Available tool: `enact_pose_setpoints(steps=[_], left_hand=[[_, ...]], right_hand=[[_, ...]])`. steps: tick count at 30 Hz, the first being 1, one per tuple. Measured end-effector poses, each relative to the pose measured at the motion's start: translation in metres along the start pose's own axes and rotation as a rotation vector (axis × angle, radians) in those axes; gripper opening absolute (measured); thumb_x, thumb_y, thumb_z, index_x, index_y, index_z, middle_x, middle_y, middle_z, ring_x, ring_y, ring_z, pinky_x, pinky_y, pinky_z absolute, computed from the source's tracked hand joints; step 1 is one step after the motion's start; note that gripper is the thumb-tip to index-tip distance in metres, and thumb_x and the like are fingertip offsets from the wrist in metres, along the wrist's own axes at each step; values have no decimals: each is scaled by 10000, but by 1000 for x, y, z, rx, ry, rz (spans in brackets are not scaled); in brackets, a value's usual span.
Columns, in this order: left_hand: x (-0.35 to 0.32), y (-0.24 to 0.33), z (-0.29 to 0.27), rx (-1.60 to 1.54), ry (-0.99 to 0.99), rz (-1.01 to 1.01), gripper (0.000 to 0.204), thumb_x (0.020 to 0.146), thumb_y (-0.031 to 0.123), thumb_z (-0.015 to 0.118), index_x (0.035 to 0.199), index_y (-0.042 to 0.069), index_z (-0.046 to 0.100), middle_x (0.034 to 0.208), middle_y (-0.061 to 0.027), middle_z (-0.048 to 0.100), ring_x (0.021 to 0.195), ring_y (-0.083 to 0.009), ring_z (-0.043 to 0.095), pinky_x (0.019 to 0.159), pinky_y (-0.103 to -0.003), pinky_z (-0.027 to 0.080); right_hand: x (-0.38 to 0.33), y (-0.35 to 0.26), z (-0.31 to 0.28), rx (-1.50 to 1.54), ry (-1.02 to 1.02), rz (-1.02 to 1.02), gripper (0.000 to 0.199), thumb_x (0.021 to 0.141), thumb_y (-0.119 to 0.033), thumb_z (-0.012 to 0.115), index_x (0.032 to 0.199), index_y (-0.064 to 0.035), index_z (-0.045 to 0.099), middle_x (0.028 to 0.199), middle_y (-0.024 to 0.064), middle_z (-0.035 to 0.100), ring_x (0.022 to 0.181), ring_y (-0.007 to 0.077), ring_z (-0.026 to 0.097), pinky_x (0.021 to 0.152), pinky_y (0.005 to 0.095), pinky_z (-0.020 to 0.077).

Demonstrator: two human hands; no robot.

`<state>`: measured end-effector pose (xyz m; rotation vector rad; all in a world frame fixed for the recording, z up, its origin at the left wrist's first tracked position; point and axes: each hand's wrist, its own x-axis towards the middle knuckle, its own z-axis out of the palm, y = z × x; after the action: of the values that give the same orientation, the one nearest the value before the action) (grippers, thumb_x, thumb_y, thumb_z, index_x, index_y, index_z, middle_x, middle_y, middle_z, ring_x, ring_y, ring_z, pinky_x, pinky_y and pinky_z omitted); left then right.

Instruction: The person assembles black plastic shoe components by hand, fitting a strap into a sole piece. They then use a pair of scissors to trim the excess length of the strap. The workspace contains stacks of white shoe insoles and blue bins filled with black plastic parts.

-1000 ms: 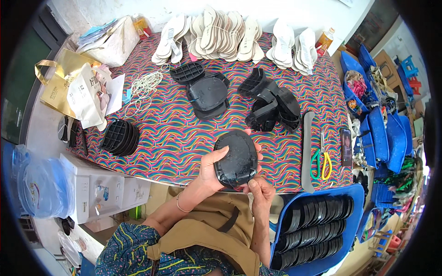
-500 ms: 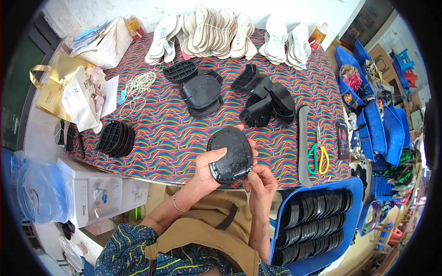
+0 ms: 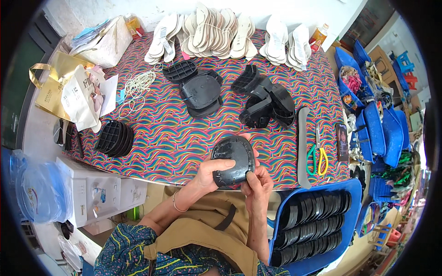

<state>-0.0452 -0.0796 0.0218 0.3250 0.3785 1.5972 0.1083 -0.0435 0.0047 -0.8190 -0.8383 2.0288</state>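
At the table's front edge I hold a rounded black shoe heel (image 3: 232, 154) between both hands. My left hand (image 3: 209, 174) grips it from the left, thumb across its broad face; the fingers are mostly hidden behind it. Fingers of my right hand (image 3: 258, 184) close on its lower right edge, thumb on the rim. Beyond it lie two loose piles of black heels, one left of centre (image 3: 200, 92) and a jumbled one (image 3: 271, 103) to the right. A neat stack of gridded heels (image 3: 115, 139) sits at the left. Rows of heels (image 3: 313, 223) fill a blue bin (image 3: 355, 207) beside my right arm.
Bundled pale insoles (image 3: 207, 34) line the wall side of the patterned table (image 3: 165, 133). At the right lie a long grey strip (image 3: 302, 147), scissors with green and yellow handles (image 3: 323, 161) and a phone (image 3: 341, 141). Pale bands (image 3: 138, 87) and bags (image 3: 83, 101) occupy the left.
The heel has tilted and come slightly nearer in my hands. My left thumb has slid further across its face, and my right hand has shifted a little left along its rim.
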Motion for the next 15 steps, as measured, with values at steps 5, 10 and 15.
enact_pose_setpoints(steps=[5, 10, 15], left_hand=[[-6, 9, 9, 199, 57, -38, 784, 716, 123, 646, 1445, -2, 386, 1246, -239, 594, 1124, -350, 631, 964, -440, 523], [-16, 6, 1, 346, 79, -116, 727, 694, 148, 720, 1350, -45, 475, 1168, -177, 643, 1070, -264, 647, 946, -380, 522], [-23, 2, 3, 400, 109, -77, 527, 755, 158, 741, 1219, -43, 595, 1051, -85, 665, 910, -157, 644, 815, -298, 520]], right_hand=[[9, -7, -17, -259, 15, -143, 145, 939, -160, 652, 1008, -36, 619, 838, 1, 610, 653, 68, 523, 558, 221, 409], [22, -32, -1, -384, -33, -209, 283, 943, -275, 640, 1012, -1, 659, 1005, 15, 616, 830, 82, 565, 747, 242, 451], [26, -27, 9, -356, -183, -152, 227, 916, -164, 681, 1053, 16, 675, 1025, 17, 617, 862, 86, 567, 775, 238, 436]])
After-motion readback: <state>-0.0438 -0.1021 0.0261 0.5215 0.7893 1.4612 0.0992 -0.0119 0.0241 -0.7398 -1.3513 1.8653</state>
